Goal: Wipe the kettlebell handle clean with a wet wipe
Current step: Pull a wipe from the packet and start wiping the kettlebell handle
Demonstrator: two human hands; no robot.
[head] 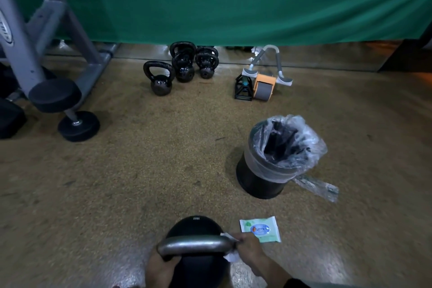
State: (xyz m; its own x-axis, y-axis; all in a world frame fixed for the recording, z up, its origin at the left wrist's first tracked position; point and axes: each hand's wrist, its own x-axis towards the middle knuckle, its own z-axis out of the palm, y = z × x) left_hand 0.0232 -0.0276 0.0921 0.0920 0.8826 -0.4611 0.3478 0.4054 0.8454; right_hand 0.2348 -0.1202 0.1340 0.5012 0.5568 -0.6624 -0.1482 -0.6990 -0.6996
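At the bottom centre of the frame, the left hand curls round the left end of the kettlebell handle, steadying it, while the right hand pinches a white wet wipe wrapped over the handle's right end. Wiping looks underway. The middle of the bar appears bare, likely still to do. The wipe pack lies just right; a lined bin waits at centre right.
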